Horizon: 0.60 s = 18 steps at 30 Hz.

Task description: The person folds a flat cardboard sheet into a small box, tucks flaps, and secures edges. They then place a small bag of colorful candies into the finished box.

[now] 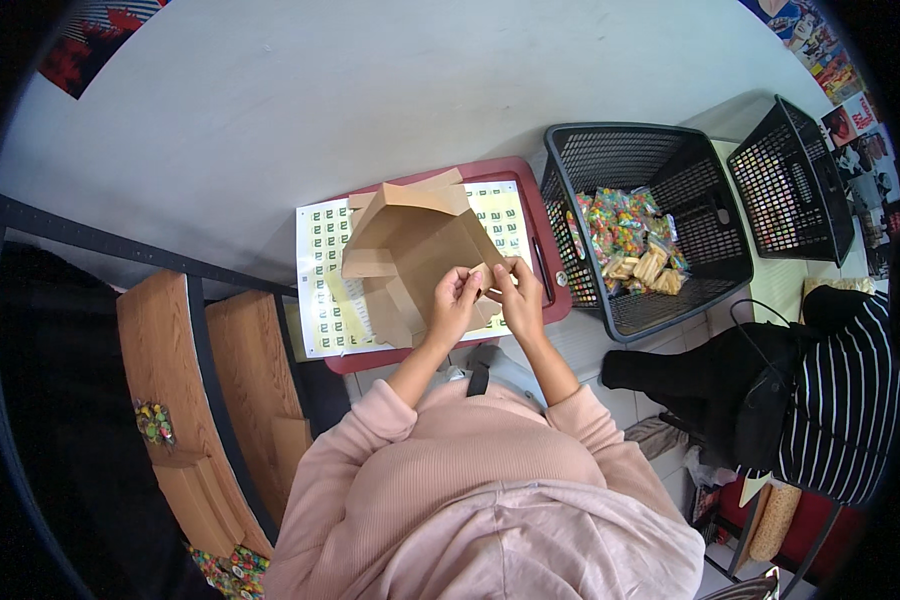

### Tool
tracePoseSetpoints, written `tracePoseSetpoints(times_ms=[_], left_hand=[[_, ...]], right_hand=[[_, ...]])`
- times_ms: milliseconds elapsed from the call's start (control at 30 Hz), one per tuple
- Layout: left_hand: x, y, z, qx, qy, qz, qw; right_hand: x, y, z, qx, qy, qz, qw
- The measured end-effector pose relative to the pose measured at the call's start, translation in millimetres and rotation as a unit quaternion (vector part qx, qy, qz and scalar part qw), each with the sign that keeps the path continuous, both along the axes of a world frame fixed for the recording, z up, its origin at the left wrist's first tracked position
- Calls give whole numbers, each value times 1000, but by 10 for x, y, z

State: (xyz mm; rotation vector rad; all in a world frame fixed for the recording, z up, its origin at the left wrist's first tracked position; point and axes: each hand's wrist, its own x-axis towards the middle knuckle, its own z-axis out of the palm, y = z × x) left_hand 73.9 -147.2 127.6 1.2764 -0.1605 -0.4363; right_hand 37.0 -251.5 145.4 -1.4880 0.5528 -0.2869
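An open brown cardboard box [425, 240] lies in front of me with its flaps standing up and out. At its near right edge, my left hand [454, 300] pinches the cardboard between thumb and fingers. Close beside it, my right hand [518, 298] is closed on the same edge, with its fingertips almost meeting those of the left. The exact fold between my fingertips is partly hidden. Beneath the box are white and pale yellow sheets of printed labels [318, 270], spread over a red table [560, 300].
To the right, a black mesh crate [630, 330] holds several bags of colourful sweets [620, 225] and pale snack sticks [655, 270]. A second black crate [830, 200] stands beyond it. Wooden shelves [165, 340] at left carry folded cardboard [195, 500]. A black bag [765, 395] hangs at right.
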Motion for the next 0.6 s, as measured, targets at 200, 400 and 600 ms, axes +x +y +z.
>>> tracePoseSetpoints(times_ms=[200,400,600], left_hand=[[13,118,-315,51,103,-26,993],[-17,108,-354,43,141,-28,989],[-27,143,-312,-9,156,-41,987]], right_hand=[[5,-134,-193,115,79,54,989],[-30,-125,-188,96,97,51,989],[-52,-101,-63,27,101,83,991]])
